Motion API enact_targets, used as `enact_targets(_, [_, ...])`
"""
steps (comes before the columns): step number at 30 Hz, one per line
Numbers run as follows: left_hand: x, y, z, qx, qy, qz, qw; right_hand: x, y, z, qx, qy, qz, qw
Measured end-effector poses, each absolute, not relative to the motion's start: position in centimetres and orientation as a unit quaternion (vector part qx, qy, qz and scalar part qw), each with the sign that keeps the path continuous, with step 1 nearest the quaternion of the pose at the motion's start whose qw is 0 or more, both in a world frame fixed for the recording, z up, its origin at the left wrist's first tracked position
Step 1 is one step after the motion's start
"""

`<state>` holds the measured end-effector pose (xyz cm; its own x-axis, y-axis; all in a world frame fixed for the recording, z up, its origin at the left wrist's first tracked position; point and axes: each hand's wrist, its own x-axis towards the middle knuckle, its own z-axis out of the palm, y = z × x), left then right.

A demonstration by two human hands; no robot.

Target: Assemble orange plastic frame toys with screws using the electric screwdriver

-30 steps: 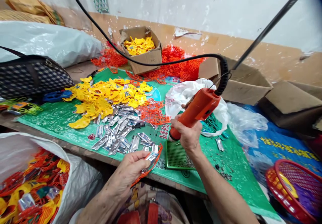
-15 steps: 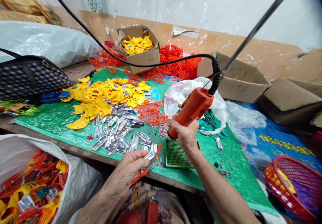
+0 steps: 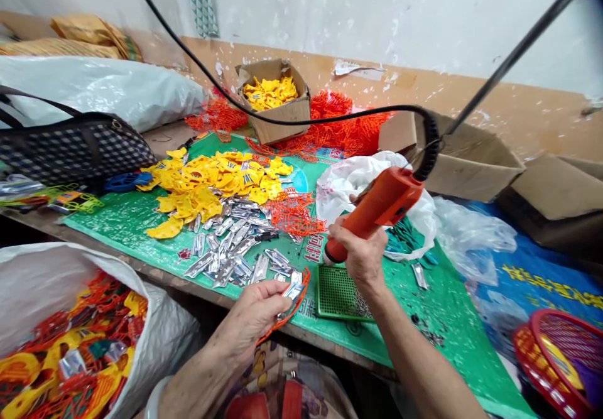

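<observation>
My left hand [image 3: 254, 309] pinches an orange plastic piece [image 3: 294, 306] together with a shiny silver part [image 3: 293, 291], just past the table's front edge. My right hand [image 3: 365, 249] is wrapped round an orange electric screwdriver [image 3: 381, 208], whose black cable runs up from its top end. The tool's nose points down and left, above a green perforated tray [image 3: 332, 293] with small screws at its right side. Beyond my left hand lie many loose silver parts [image 3: 230, 243], heaped against yellow plastic pieces [image 3: 217, 180]. An orange mesh-like bunch [image 3: 294, 212] rests beside them.
A big white sack [image 3: 162, 318] full of coloured parts stands at the left. Behind sit a carton [image 3: 282, 124] of yellow pieces and a checked bag [image 3: 89, 149]. On the right are open cartons [image 3: 475, 171], a white plastic bag [image 3: 339, 180] and a red basket [image 3: 532, 343].
The whole view shifts left, then back right and slightly down. Both hands keep their holds, with the screwdriver staying above the green tray and the orange piece still in the left fingers.
</observation>
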<state>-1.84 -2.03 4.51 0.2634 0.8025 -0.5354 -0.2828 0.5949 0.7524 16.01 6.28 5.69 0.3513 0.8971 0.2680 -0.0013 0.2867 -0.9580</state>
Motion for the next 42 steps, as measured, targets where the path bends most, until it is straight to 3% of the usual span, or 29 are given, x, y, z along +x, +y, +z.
enact_targets(5, [-1.5, -2.2, 4.5, 0.277, 0.48, 0.365, 0.748, 16.5, 4.9, 8.5, -0.409, -0.421, 0.39, 0.709])
enact_targets(12, [-1.4, -2.3, 2.9, 0.298, 0.462, 0.379, 0.745, 15.0, 1.4, 11.8, -0.321, -0.439, 0.468, 0.696])
enact_targets(42, [-1.0, -2.3, 3.7, 0.271, 0.468, 0.382, 0.749, 13.5, 0.6, 9.9, -0.324, -0.478, 0.481, 0.66])
